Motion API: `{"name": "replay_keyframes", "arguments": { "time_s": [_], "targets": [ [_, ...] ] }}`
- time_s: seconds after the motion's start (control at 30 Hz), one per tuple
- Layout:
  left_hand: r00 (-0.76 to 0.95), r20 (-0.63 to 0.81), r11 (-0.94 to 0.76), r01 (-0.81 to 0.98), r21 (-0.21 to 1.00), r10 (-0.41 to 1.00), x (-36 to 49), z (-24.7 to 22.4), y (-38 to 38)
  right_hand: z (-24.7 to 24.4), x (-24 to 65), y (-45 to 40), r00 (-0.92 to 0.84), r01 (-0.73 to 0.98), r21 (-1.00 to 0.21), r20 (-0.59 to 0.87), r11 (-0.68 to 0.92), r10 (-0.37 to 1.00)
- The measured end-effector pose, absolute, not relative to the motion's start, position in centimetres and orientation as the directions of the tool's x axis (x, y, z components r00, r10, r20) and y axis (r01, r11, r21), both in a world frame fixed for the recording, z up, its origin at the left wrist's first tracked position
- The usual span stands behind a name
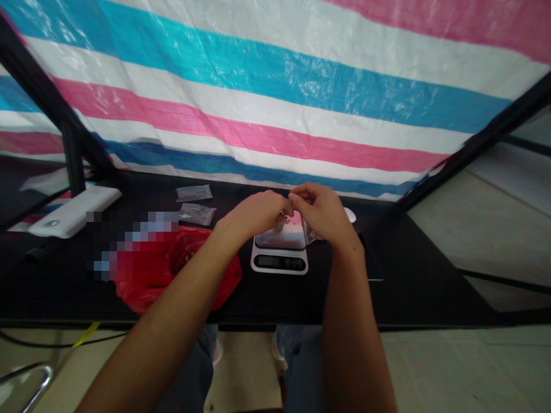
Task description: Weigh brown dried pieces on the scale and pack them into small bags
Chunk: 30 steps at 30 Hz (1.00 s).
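Big striped tarp (275,74) in pink, blue and white up front, black desk (413,287) below it, red plastic bag (172,269) at left, white power bank (73,212) past it, two small clear bags (196,201) nearby, white mouse (349,215) at right. Centre stage: digital scale (279,263), L hand (253,215) and R hand (321,215) curled right over it, fingertips (289,201) almost meeting, clear plastic film (310,232) under R hand, grip unclear, anything pinched too small to tell.
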<state>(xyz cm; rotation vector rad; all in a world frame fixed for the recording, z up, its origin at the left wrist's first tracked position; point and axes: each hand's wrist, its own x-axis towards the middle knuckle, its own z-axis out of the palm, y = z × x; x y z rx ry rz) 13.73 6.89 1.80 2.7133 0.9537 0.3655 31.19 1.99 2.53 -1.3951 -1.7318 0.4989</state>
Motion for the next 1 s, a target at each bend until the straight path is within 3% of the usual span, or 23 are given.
{"name": "replay_keyframes", "arguments": {
  "time_s": [0.23,0.33,0.43,0.53,0.67,1.0],
  "targets": [
    [0.687,0.179,-0.696,0.621,0.359,0.705,12.4,2.7,6.5,2.6,31.4,2.0,-0.044,0.619,-0.730,0.334,0.288,0.942],
    [0.585,0.185,-0.608,0.702,0.372,0.789,10.4,2.6,6.0,2.6,31.9,1.8,-0.060,0.723,-0.665,0.208,0.186,0.976],
    [0.520,0.082,-0.511,0.778,0.366,0.850,7.9,1.6,5.3,2.0,32.2,1.7,-0.120,0.810,-0.576,0.014,0.106,0.993],
    [0.449,-0.084,-0.397,0.851,0.345,0.890,6.0,-0.1,4.7,1.2,32.1,1.9,-0.138,0.834,-0.548,-0.076,0.074,0.988],
    [0.383,-0.176,-0.317,0.895,0.314,0.907,4.8,-1.9,4.6,0.7,31.7,2.0,-0.166,0.826,-0.558,-0.101,0.082,0.981],
    [0.351,-0.122,-0.300,0.902,0.309,0.929,4.5,-3.1,4.3,0.8,31.9,1.5,-0.205,0.798,-0.593,-0.104,0.105,0.973]
  ]
}}
